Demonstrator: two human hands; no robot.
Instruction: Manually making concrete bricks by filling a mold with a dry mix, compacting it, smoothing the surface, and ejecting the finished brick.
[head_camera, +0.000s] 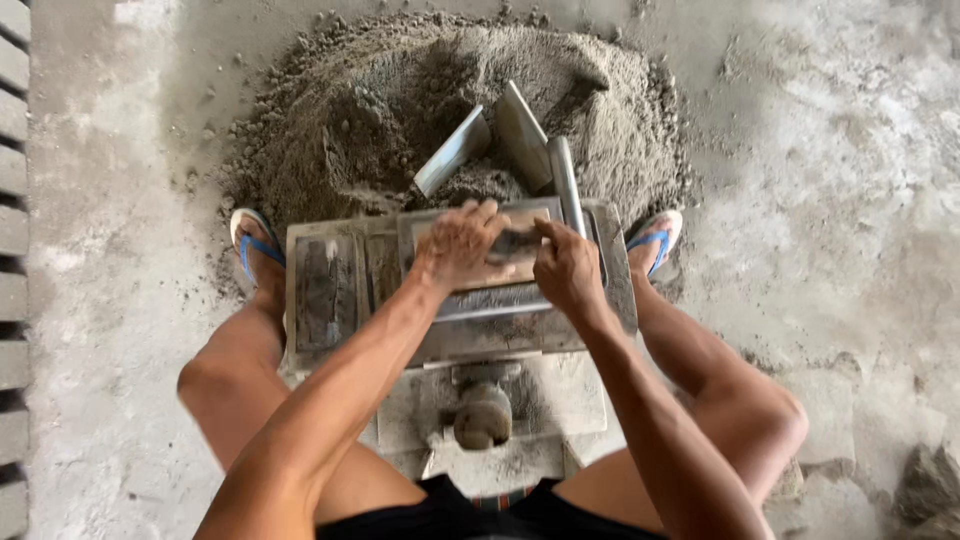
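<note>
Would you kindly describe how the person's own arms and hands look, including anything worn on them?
Both arms are bare from the shoulders down: no sleeves, gloves, watch or bands show. The left hand and right hand look dusted with grey grit, and so do the fingers. Rings cannot be made out. Below the arms, dark clothing shows at the waist, and blue-strapped sandals are on the feet.

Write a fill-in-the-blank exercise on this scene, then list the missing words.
1. Both hands, left hand and right hand, rest on a metal ____.
2. Behind it lies a pile of grey ____.
3. A trowel stands stuck in the ____.
4. The blue-strapped sandals are on the person's ____.

Missing words: mould; sand; pile; feet
</note>
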